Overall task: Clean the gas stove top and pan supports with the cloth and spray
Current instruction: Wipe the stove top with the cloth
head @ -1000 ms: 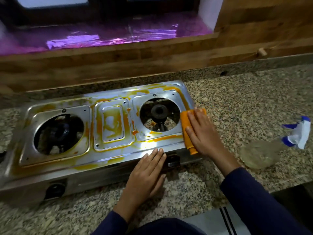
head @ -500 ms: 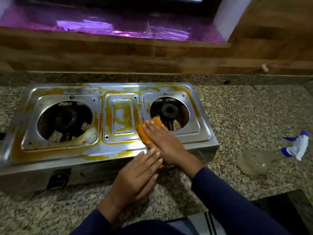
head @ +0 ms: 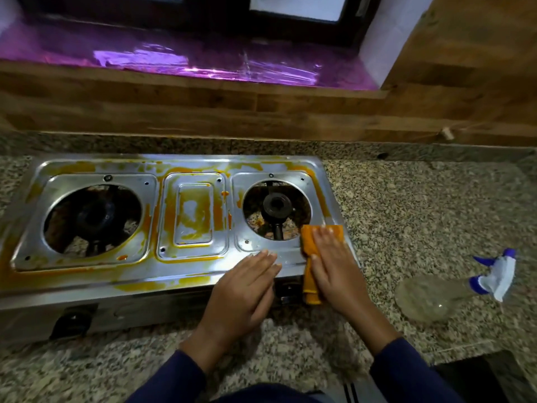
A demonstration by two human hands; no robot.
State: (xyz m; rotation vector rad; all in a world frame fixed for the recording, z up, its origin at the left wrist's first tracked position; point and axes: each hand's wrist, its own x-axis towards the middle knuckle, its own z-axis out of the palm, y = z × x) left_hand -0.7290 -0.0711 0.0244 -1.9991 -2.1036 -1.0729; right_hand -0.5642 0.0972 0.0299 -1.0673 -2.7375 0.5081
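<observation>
A steel two-burner gas stove streaked with orange residue sits on the granite counter, its pan supports off. My right hand presses a folded orange cloth flat on the stove's front right corner, beside the right burner. My left hand lies flat, fingers together, on the stove's front edge just left of the cloth, holding nothing. A clear spray bottle with a blue and white trigger lies on its side on the counter to the right.
The granite counter runs around the stove. A wooden backsplash rises behind it, with a ledge covered in purple foil under a window. The counter's front edge drops off at the lower right.
My right hand slid the cloth from the stove's right edge to the middle front, then back right to the front right corner. The left hand stayed on the front edge.
</observation>
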